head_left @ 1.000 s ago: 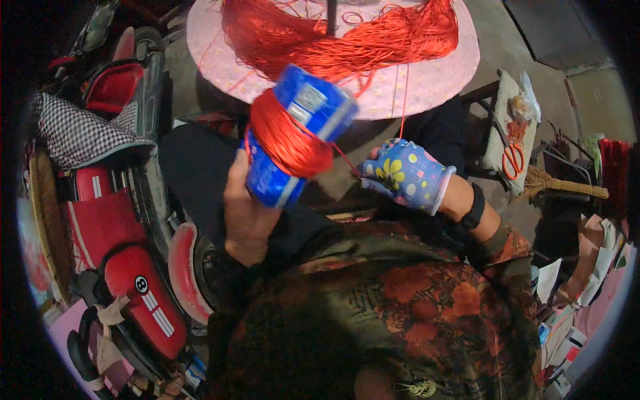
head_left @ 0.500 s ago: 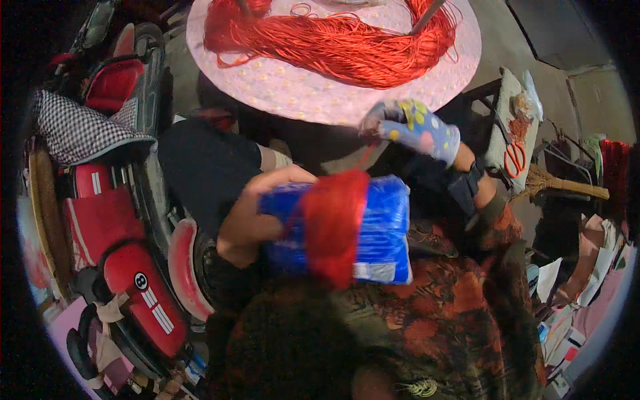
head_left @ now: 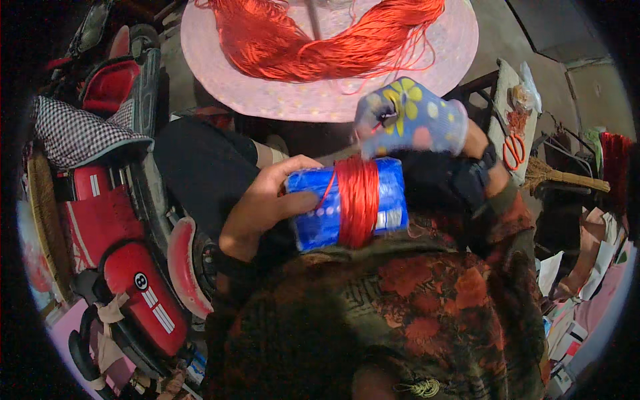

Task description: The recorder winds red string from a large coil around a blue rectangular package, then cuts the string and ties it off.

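Observation:
My bare left hand grips the left end of a blue plastic-wrapped block, thumb on the face turned to me. A thick band of red cord is wound around the block's middle. Just above its right part, my right hand, in a blue flowered glove, is closed with a bit of the red cord at its fingers. Beyond both hands, a large loose skein of red cord lies on a round pink table, looped about an upright post.
A red scooter and a checked cloth are at the left. On the right, orange-handled scissors lie on a narrow light board, with a straw broom beside it. Papers are piled at the lower right.
The block has moved slightly right and nearer to me, tilting a little. My gloved right hand has come closer above it. The skein and table sit higher and look shifted in the view.

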A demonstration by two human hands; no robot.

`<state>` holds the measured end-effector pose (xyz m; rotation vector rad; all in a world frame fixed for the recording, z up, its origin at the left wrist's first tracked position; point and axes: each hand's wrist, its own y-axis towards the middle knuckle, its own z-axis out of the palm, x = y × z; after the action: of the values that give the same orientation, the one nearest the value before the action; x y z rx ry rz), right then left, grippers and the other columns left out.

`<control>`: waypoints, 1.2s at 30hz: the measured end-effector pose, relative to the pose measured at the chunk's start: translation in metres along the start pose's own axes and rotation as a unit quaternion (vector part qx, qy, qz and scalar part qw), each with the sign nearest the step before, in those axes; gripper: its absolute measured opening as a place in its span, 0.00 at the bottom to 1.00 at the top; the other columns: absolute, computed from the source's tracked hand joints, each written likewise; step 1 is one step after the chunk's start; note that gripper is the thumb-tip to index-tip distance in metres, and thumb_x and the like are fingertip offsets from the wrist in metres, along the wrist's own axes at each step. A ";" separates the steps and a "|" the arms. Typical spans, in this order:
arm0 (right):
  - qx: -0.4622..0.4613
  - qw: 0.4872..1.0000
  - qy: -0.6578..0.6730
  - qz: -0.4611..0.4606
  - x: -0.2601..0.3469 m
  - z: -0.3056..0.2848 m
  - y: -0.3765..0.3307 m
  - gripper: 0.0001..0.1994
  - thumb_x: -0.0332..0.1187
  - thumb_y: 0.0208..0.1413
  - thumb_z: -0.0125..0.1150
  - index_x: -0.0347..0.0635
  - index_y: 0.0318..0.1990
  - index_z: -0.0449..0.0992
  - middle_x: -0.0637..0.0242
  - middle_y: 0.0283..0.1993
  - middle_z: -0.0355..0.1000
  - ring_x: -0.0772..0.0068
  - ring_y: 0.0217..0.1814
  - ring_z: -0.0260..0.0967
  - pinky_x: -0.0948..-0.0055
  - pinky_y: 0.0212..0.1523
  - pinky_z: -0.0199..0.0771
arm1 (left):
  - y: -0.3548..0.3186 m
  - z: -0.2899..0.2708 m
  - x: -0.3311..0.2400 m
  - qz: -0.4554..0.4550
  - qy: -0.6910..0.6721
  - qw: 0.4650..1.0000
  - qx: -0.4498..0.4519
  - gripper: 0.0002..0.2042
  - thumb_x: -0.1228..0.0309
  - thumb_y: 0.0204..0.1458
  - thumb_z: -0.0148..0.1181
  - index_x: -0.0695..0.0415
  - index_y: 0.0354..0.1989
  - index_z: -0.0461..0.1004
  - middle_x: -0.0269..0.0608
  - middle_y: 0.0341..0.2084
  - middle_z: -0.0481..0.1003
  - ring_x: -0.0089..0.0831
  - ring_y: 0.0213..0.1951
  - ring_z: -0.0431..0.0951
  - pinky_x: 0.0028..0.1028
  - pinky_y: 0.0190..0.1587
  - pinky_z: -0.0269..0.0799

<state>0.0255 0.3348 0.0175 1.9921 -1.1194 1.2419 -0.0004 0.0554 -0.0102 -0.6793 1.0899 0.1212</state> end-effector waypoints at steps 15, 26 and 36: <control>0.029 0.982 -0.150 -0.115 0.008 0.019 -0.012 0.08 0.32 0.47 0.69 0.42 0.32 0.76 0.63 0.31 0.75 0.61 0.33 0.74 0.68 0.32 0.73 | 0.001 -0.010 0.008 0.037 0.073 0.982 -0.173 0.18 0.64 0.52 0.61 0.61 0.49 0.71 0.31 0.35 0.73 0.19 0.38 0.73 0.24 0.44 0.70; -0.055 0.987 0.123 0.085 -0.054 0.068 -0.041 0.12 0.38 0.61 0.53 0.40 0.41 0.76 0.61 0.37 0.76 0.62 0.37 0.75 0.68 0.41 0.74 | -0.022 0.012 -0.010 0.118 -0.398 0.885 -0.211 0.20 0.61 0.52 0.57 0.62 0.48 0.71 0.38 0.39 0.76 0.26 0.40 0.76 0.26 0.46 0.71; -0.035 0.999 -0.009 0.036 0.019 0.004 -0.001 0.11 0.40 0.52 0.65 0.42 0.33 0.79 0.63 0.32 0.77 0.69 0.32 0.74 0.72 0.35 0.73 | -0.005 0.003 -0.005 -0.006 0.004 0.997 -0.073 0.18 0.69 0.47 0.63 0.60 0.47 0.72 0.33 0.35 0.74 0.19 0.38 0.73 0.23 0.43 0.70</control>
<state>0.0322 0.3255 0.0327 1.9314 -1.2357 1.2059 0.0024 0.0541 -0.0030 -0.8180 1.0927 0.1888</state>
